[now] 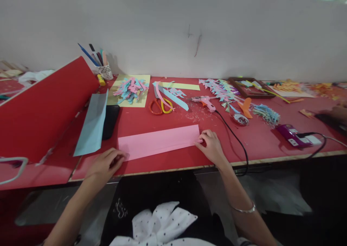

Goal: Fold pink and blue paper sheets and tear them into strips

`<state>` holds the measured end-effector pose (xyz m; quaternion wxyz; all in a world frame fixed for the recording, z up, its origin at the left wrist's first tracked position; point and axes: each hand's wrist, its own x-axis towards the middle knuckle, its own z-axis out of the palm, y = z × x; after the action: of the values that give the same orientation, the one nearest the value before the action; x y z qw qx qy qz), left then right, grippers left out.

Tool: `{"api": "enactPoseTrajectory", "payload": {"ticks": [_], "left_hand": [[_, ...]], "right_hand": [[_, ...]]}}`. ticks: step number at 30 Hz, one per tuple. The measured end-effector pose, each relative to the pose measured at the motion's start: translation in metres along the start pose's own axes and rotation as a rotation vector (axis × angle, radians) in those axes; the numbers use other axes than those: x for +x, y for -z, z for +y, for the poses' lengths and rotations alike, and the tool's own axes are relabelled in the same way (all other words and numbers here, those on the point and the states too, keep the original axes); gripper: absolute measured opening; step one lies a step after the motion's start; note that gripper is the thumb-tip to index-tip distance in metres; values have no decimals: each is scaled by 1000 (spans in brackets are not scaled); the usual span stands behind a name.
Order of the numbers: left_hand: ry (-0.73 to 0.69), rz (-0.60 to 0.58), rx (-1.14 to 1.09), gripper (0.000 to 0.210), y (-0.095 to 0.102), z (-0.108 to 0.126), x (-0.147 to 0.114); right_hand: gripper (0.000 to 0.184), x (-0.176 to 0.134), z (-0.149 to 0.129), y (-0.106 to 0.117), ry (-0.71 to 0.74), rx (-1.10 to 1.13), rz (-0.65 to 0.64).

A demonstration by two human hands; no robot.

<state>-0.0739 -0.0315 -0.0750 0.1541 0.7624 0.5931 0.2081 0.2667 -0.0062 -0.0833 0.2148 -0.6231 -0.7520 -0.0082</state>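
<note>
Red table near its front edge carries a long pink paper strip lying left to right, the left hand pressing its left end flat, the right hand pinching its right end.

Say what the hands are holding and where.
Left hand and right hand press the two short ends of the pink paper strip, flat on the table.

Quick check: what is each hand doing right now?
Left hand: fingers pressed on the left end of the pink paper strip.
Right hand: fingertips pinching the strip's right end.
</note>
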Motion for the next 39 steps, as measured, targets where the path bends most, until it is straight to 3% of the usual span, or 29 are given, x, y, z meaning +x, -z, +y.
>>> {"api": "enactPoseTrajectory", "payload": {"ticks": [3, 6, 8, 11, 13, 19, 21, 25, 29, 39], "left_hand": [[-34, 39, 49, 31, 2, -4, -8], [-117, 140, 237, 32, -5, 1, -12], [-213, 197, 369, 35, -16, 13, -12], [-396, 199, 393, 38, -38, 37, -9], [-424, 197, 425, 41, -50, 51, -10], [-353, 214, 439, 47, -62, 67, -18], [-323, 199, 438, 49, -62, 70, -18], [-241, 120, 451, 52, -61, 77, -9], [-210, 62, 454, 52, -60, 79, -4], [-223, 34, 437, 55, -57, 74, -6]], "right_hand": [[14, 0, -1, 0, -2, -7, -5], [12, 0, -3, 1, -3, -6, -6], [10, 0, -4, 1, -5, -2, -5], [10, -1, -6, 2, -16, -1, -5], [9, -1, -6, 3, -24, -10, -8], [13, -9, -28, 6, -36, -114, 48], [21, -14, -47, 4, 76, -142, 34], [32, -23, -86, -6, 345, -65, -166], [40, -25, -101, -12, 315, -76, -207], [48, -25, -95, -13, 247, -37, -206]]}}
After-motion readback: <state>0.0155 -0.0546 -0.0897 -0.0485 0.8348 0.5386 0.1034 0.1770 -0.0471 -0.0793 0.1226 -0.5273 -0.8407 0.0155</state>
